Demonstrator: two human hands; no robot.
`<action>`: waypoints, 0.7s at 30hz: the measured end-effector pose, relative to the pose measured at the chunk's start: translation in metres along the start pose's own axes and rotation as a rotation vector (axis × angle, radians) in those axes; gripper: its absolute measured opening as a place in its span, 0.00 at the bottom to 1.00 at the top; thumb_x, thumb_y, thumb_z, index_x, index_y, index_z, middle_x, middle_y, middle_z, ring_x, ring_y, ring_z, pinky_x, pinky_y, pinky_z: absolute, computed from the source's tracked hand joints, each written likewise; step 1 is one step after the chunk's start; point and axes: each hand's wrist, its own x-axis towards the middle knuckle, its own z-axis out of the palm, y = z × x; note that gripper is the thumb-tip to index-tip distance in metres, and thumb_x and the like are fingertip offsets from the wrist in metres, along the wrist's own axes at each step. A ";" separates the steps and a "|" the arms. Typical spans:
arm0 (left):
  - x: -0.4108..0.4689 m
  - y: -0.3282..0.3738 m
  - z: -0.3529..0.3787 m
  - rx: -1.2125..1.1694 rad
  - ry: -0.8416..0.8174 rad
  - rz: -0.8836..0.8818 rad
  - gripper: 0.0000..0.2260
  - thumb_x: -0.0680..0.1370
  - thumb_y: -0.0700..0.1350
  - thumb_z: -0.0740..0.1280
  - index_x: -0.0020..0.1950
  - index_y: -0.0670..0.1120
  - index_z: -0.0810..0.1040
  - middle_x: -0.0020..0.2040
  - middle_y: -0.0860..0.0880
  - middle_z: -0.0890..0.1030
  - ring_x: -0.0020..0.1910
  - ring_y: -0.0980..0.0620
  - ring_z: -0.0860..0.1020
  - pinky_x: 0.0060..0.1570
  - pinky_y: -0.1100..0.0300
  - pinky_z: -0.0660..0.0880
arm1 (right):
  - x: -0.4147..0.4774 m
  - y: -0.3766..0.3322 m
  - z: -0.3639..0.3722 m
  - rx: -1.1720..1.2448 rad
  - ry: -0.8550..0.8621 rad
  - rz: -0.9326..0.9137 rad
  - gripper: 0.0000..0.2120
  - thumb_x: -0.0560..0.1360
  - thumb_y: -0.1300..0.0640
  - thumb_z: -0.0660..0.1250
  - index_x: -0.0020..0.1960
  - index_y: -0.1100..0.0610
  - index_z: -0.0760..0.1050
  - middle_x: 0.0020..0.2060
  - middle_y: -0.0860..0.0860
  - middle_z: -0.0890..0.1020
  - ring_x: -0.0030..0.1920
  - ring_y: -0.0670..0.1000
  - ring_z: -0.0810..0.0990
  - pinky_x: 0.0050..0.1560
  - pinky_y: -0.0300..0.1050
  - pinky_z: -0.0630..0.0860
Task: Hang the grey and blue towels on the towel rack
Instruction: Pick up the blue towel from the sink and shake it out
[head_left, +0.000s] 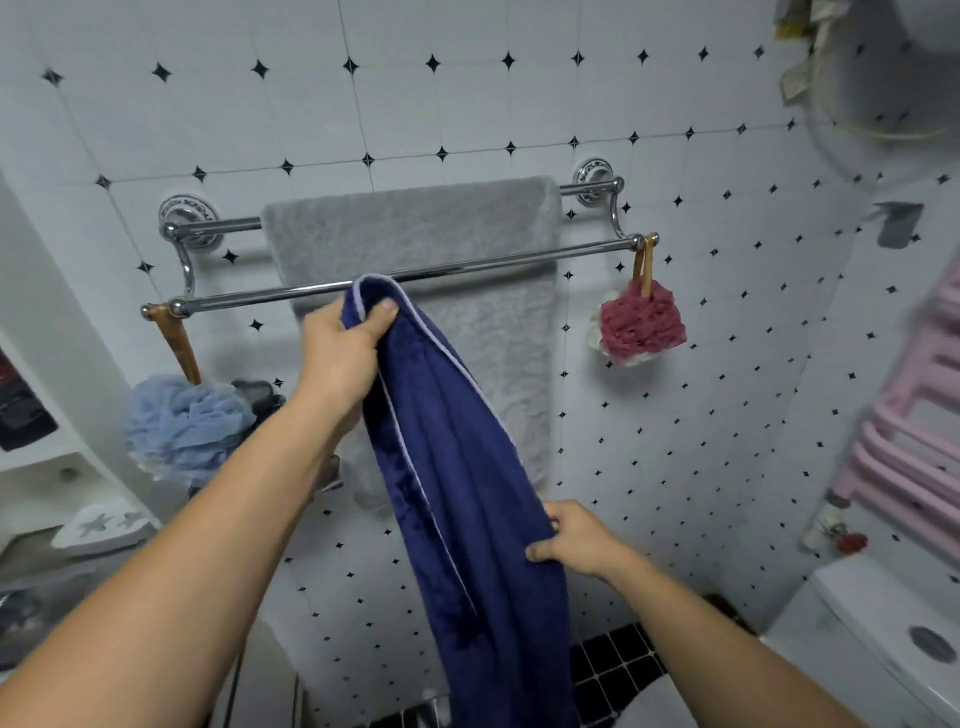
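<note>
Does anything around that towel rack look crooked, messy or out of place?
Nothing is damaged or spilled. The grey towel hangs flat over the rear bar. Only the blue towel looks untidy: bunched lengthwise, gripped by the left hand at the front bar and the right hand lower down, not yet draped.

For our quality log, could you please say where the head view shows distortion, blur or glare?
Head view: wide-angle distortion slants the tile lines and towel rack; head view: the pink radiator at the right edge is blurred; head view: glare streaks the rack's front bar, while the blue towel, left hand and right hand look sharp.
</note>
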 end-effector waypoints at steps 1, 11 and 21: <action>0.004 0.001 -0.005 -0.017 0.039 0.009 0.09 0.77 0.40 0.69 0.37 0.49 0.78 0.26 0.61 0.79 0.27 0.65 0.75 0.32 0.69 0.73 | 0.000 0.015 -0.001 -0.026 -0.009 0.027 0.10 0.67 0.64 0.74 0.48 0.59 0.82 0.48 0.52 0.86 0.50 0.52 0.84 0.56 0.51 0.79; -0.025 -0.023 -0.013 0.055 -0.218 -0.194 0.06 0.74 0.40 0.72 0.37 0.44 0.82 0.33 0.51 0.85 0.33 0.54 0.81 0.36 0.59 0.79 | 0.003 -0.020 -0.033 0.005 0.187 -0.122 0.07 0.75 0.61 0.69 0.38 0.60 0.78 0.33 0.51 0.77 0.36 0.48 0.73 0.38 0.42 0.68; -0.072 -0.061 0.020 0.017 -0.654 -0.389 0.04 0.76 0.40 0.70 0.47 0.44 0.85 0.45 0.45 0.87 0.44 0.48 0.85 0.42 0.60 0.79 | -0.014 -0.142 -0.040 -0.022 0.127 -0.468 0.07 0.74 0.61 0.64 0.40 0.53 0.79 0.33 0.45 0.81 0.34 0.43 0.76 0.37 0.40 0.72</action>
